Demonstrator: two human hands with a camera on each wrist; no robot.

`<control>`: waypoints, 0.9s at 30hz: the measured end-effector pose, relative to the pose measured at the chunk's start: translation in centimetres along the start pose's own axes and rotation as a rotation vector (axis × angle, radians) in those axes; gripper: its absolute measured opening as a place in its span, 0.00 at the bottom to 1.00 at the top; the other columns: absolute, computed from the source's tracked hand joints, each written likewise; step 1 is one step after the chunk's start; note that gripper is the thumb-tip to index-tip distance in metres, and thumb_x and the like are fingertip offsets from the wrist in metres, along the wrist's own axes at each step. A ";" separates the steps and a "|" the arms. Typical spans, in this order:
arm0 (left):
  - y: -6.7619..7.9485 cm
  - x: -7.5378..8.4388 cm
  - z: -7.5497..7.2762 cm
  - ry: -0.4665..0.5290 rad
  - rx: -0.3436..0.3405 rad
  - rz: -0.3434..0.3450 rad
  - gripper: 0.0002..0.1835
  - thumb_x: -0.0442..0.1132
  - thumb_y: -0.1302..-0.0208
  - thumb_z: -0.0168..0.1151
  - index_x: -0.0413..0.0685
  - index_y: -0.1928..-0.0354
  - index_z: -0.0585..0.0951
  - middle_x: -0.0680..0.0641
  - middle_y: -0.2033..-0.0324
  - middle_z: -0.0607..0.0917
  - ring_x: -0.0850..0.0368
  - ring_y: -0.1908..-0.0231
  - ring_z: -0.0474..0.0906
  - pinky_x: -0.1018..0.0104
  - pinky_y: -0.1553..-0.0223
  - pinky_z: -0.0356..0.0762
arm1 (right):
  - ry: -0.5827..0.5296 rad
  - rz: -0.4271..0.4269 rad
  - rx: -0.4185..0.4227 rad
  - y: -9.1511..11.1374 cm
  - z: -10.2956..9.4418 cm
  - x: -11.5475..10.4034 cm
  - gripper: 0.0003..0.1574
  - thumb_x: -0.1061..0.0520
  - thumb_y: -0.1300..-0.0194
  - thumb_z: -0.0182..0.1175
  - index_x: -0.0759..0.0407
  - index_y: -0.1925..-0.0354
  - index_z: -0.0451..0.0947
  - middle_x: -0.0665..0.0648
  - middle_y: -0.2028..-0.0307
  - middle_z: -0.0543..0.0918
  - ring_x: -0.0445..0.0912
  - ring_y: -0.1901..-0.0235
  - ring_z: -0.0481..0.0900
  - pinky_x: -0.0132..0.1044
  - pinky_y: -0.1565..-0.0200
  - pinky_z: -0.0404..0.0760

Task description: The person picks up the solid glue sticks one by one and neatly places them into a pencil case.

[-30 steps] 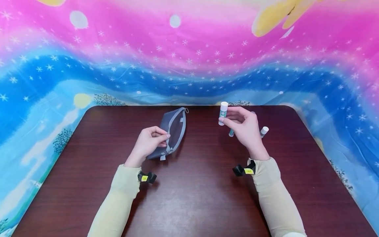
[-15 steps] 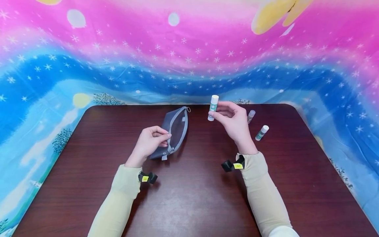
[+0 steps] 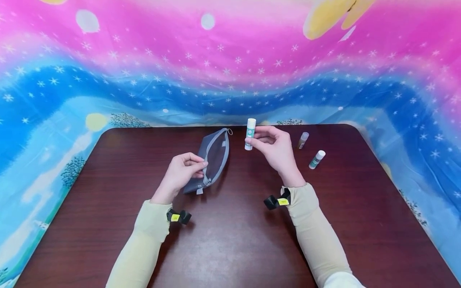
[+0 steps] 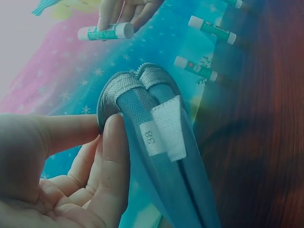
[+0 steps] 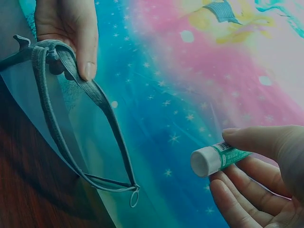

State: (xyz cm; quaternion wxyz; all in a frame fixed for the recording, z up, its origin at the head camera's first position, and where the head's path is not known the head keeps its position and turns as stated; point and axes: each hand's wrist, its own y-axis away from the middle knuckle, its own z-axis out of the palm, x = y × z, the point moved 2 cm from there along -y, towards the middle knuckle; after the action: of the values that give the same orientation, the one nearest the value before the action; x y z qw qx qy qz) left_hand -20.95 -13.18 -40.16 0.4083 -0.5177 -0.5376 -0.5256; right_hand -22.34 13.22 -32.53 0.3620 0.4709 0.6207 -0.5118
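Observation:
My left hand (image 3: pixel 181 174) pinches the near rim of a grey zip pouch (image 3: pixel 205 147) between thumb and fingers. The pouch is unzipped and its mouth gapes toward the right; in the right wrist view the zip edges (image 5: pixel 114 128) stand apart. A white tag (image 4: pixel 168 128) hangs at the zip's near end. To the right of the pouch, my right hand (image 3: pixel 277 152) holds a white-capped glue stick (image 3: pixel 250 135) upright above the table, apart from the pouch. Its green label (image 5: pixel 232 156) shows between thumb and fingers.
Two more glue sticks, one farther back (image 3: pixel 303 140) and one nearer (image 3: pixel 317 159), stand on the dark wooden table (image 3: pixel 230 240) right of my right hand. The left wrist view shows another (image 4: pixel 232 3) at its top edge. A patterned cloth (image 3: pixel 230 72) hangs behind.
My right hand has moved left toward the pouch with the glue stick, uncovering the glue sticks at the right. My left hand keeps its pinch on the pouch, almost still.

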 end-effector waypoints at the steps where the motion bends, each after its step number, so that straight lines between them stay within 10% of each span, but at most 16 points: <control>1: 0.0 0.0 0.0 0.002 -0.001 -0.006 0.13 0.39 0.45 0.70 0.39 0.61 0.80 0.38 0.69 0.83 0.45 0.72 0.82 0.58 0.63 0.82 | 0.004 0.006 -0.004 0.0 0.1 0.0 0.22 0.61 0.47 0.70 0.65 0.52 0.79 0.63 0.64 0.82 0.54 0.66 0.82 0.35 0.63 0.81; 27: 0.0 -0.3 0.8 0.134 -0.054 0.035 0.13 0.36 0.43 0.68 0.35 0.61 0.78 0.37 0.71 0.82 0.50 0.75 0.80 0.57 0.63 0.82 | -0.088 0.115 -0.023 -1.1 0.2 3.7 0.29 0.52 0.50 0.73 0.57 0.49 0.79 0.59 0.64 0.83 0.51 0.66 0.83 0.42 0.60 0.83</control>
State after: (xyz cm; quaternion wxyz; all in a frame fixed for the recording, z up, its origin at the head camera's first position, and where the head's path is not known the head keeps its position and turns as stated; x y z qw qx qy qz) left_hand -20.80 -12.39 -40.58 0.4386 -0.5015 -0.4854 -0.5661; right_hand -24.46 13.77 -35.73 0.4230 0.4786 0.5821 -0.5031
